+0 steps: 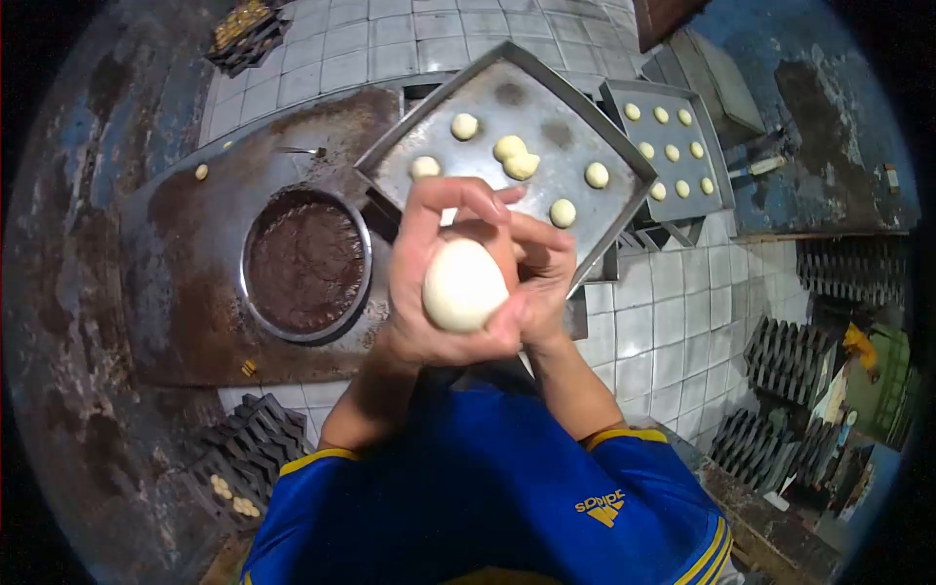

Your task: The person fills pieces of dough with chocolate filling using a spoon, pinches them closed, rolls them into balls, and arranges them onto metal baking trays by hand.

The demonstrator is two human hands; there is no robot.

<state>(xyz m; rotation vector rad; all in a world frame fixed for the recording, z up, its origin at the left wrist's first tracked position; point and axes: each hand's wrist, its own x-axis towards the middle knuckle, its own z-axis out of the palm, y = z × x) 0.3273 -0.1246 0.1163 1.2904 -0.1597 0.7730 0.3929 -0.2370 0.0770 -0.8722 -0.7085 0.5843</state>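
Observation:
A smooth, pale dough ball (pixel 464 286) is held up close to the camera, in front of my chest. My left hand (pixel 408 258) cups it from the left, with its fingers curled over the top. Pressed against the ball's right side is my right hand (pixel 544 292), its fingers bent; parts of both hands overlap and hide each other. Behind them, a large metal tray (pixel 604 132) carries several small dough balls, two of them stuck together (pixel 517 158) near its middle. To the left, a round metal pan (pixel 365 255) holds a dark brown, paste-like filling (pixel 304 258).
A second tray (pixel 717 175) with several dough balls sits at the right. The pan stands on a stained worktop (pixel 185 283), with a utensil (pixel 302 151) and one small dough ball (pixel 202 172) lying there. Dark slatted racks (pixel 790 361) stand on the right; white tiles (pixel 648 322) lie below.

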